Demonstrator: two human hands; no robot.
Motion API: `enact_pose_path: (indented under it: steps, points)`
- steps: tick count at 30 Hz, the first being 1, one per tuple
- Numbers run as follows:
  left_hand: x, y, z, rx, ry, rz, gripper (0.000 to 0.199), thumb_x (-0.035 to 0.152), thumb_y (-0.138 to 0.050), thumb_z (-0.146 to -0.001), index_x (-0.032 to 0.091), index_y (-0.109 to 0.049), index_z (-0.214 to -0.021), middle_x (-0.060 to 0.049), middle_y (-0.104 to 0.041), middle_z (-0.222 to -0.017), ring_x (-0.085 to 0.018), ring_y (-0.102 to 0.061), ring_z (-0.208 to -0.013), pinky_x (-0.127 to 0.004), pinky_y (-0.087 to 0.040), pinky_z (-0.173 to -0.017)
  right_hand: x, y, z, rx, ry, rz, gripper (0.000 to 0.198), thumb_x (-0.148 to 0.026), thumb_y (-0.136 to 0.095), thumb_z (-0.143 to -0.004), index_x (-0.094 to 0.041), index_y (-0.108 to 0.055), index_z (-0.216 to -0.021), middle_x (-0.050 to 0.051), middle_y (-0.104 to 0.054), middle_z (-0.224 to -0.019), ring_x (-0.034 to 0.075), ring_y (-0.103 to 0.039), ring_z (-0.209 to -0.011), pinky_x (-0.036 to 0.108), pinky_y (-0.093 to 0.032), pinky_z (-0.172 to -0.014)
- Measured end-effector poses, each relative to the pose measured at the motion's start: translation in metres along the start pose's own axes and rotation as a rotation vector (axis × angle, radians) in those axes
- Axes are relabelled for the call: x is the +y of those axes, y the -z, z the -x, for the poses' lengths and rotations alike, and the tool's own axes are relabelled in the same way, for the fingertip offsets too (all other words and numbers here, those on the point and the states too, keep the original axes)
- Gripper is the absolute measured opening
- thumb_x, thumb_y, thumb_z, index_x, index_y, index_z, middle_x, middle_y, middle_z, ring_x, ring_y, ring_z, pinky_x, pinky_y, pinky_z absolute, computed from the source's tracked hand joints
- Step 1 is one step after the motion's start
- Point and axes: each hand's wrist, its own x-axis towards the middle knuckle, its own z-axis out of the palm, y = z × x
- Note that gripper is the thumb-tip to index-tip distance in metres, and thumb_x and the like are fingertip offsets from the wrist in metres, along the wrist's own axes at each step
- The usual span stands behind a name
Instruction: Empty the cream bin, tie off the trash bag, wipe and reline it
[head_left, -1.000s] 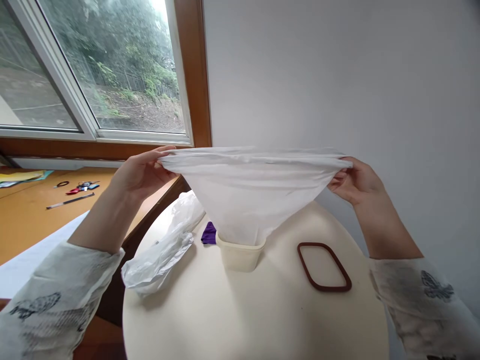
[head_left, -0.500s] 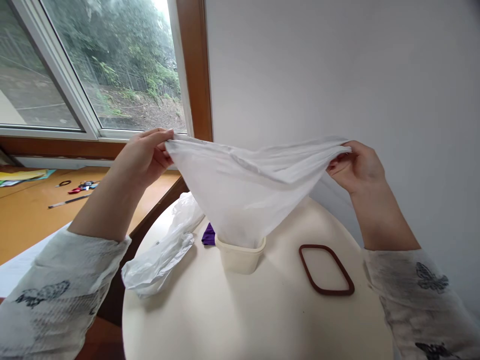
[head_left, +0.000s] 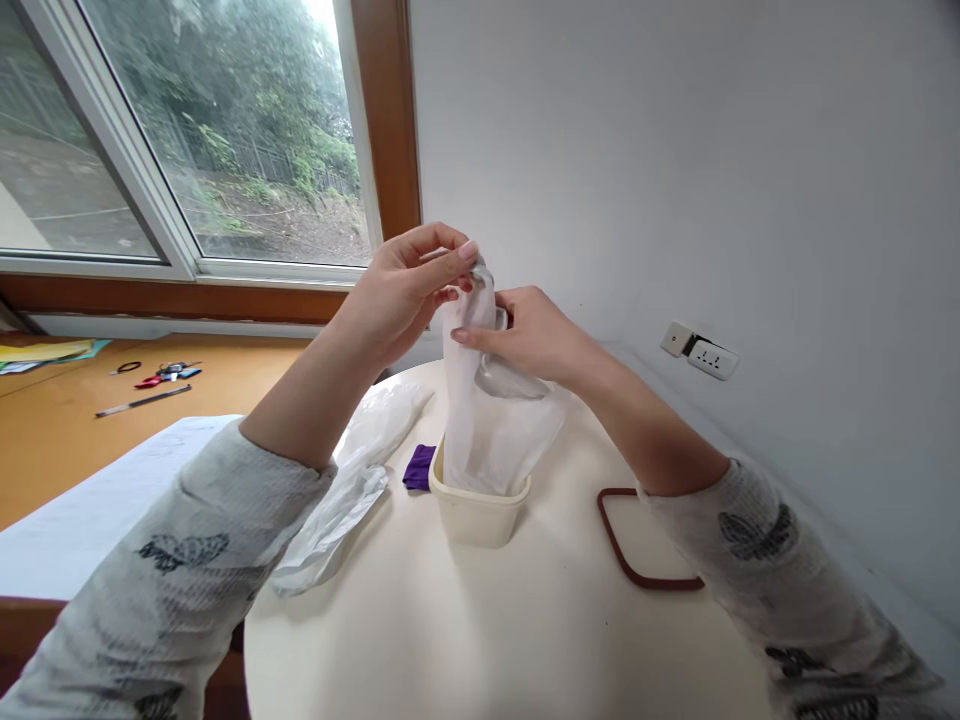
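A thin white plastic bag (head_left: 495, 440) rises from a small cream bin (head_left: 481, 520), its lower end inside the bin. Its upper edge is pinched by my left hand (head_left: 412, 285), thumb and fingers together at the top. Just to the right and slightly lower, my right hand (head_left: 529, 335) grips the bag with the thumb in front, the other fingers mostly hidden behind. The bag is gathered narrow between the two hands and hangs looser on the right. A brown rounded frame (head_left: 619, 545) lies right of the bin, partly covered by my right sleeve.
Everything stands on a round cream table (head_left: 480, 640). Left of the bin lie a crumpled white plastic bag (head_left: 345, 520) and a folded purple piece (head_left: 420, 467). A wooden desk (head_left: 247, 370) at the left bears paper (head_left: 120, 500), a pen (head_left: 142, 401) and keys (head_left: 171, 373). A wall socket (head_left: 712, 358) is at the right.
My hands have come inward from far apart until they nearly meet above the bin. The bag, stretched wide before, is now bunched. The bin has stayed in place.
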Motion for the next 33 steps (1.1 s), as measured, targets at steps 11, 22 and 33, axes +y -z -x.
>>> enact_pose_path:
  steps: [11, 22, 33]
  points:
    - [-0.058, 0.009, 0.044, -0.090, 0.136, -0.019, 0.105, 0.027, -0.079, -0.056, 0.038, -0.014, -0.139, -0.006, -0.042, -0.133, -0.027, -0.037, -0.127, -0.043, -0.034, -0.100, 0.006, 0.003, -0.019, 0.150, 0.032, -0.388, 0.019, -0.030, -0.071, -0.064, -0.020, -0.055, -0.063, -0.002, -0.052, -0.061, 0.013, -0.051, -0.057, 0.026, -0.040, -0.050]
    - [-0.097, -0.037, 0.058, -0.026, 0.274, -0.094, 0.079, 0.031, -0.076, -0.061, 0.022, -0.038, -0.129, -0.013, -0.053, -0.125, -0.030, -0.048, -0.116, -0.044, -0.040, -0.094, -0.024, -0.013, -0.036, 0.061, 0.128, -0.584, 0.031, -0.035, -0.072, -0.067, -0.022, -0.045, -0.062, -0.004, -0.040, -0.060, 0.010, -0.044, -0.061, 0.023, -0.038, -0.055]
    - [-0.111, -0.029, 0.048, 0.154, 0.488, 0.132, 0.036, 0.033, -0.072, -0.060, 0.019, -0.064, -0.092, -0.007, -0.068, -0.087, -0.030, -0.061, -0.088, -0.041, -0.048, -0.075, -0.034, 0.021, -0.039, 0.200, 0.327, -0.844, 0.016, -0.012, -0.061, -0.074, -0.020, -0.049, -0.068, -0.005, -0.045, -0.065, 0.007, -0.049, -0.063, 0.022, -0.044, -0.061]
